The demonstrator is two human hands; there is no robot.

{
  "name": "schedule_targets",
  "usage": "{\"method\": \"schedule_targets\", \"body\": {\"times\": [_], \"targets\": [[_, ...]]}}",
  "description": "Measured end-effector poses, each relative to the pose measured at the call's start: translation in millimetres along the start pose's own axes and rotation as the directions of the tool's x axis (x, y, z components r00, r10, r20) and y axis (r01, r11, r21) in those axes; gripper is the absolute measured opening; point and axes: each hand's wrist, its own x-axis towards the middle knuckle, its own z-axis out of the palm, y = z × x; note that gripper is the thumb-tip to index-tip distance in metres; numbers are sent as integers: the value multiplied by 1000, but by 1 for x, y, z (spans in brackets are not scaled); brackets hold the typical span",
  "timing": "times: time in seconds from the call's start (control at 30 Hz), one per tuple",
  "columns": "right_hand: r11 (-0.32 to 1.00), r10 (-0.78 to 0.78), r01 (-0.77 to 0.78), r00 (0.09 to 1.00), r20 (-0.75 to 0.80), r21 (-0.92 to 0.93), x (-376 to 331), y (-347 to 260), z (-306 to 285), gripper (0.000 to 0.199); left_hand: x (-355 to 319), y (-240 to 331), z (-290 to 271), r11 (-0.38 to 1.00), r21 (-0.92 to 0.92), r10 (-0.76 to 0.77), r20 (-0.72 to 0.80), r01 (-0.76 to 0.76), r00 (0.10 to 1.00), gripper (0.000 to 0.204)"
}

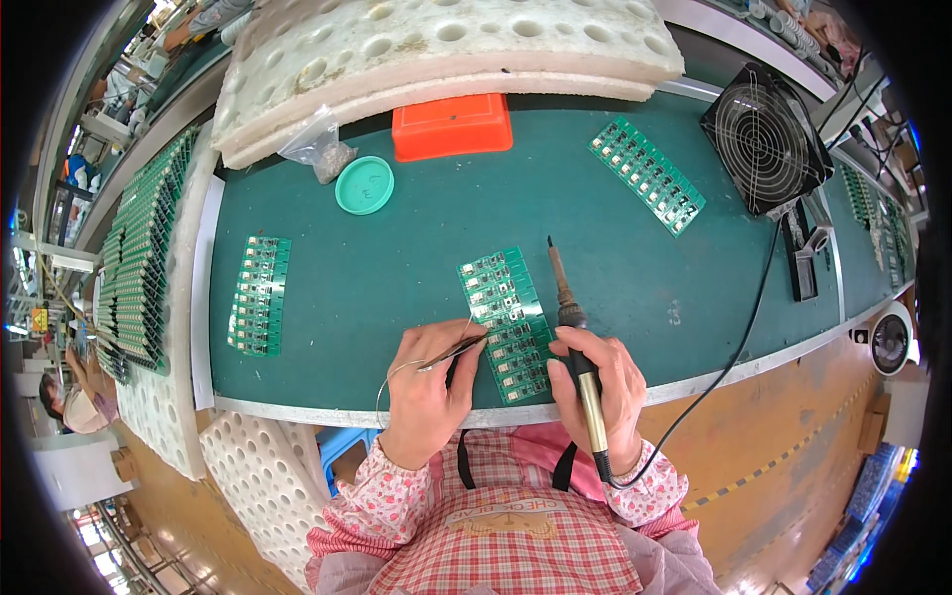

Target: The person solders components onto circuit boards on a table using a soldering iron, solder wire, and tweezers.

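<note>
A green circuit board panel [504, 319] lies on the green bench mat [397, 258] just in front of me. My right hand [605, 392] grips a soldering iron [567, 307] by its black handle, the tip raised and pointing away beside the panel's right edge. My left hand [426, 387] pinches a thin strand of solder wire [451, 352] and tweezers, their ends touching the panel's left edge. The wire loops back below my left hand.
Further green panels lie at the left [258, 295] and back right [647, 175]. An orange box [451, 126], a teal lid [364, 185], a small plastic bag [319, 147], white foam trays [436, 50], a black fan [764, 139] and stacked boards [139, 258] surround the mat.
</note>
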Motion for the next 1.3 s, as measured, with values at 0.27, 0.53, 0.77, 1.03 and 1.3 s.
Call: {"method": "schedule_targets", "body": {"times": [0.27, 0.53, 0.77, 1.03, 1.3], "targets": [[1000, 12, -12, 1000, 10, 10, -1, 1, -1, 43, 1, 1, 1, 999, 46, 30, 0, -30, 1000, 15], [1000, 9, -9, 1000, 16, 14, -1, 0, -1, 43, 1, 1, 1, 998, 50, 24, 3, -24, 1000, 16], [998, 16, -15, 1000, -10, 68, -2, -1, -6, 36, 2, 0, 2, 997, 67, 45, 1, -45, 999, 17], [846, 190, -130, 980, -64, 517, -7, -3, -12, 12, 1, 1, 2, 998, 49, 49, -10, -48, 999, 19], [836, 81, -67, 997, -1, 545, 1, -1, -12, 14, 0, -1, 2, 998, 47, 48, -3, -48, 999, 22]]}}
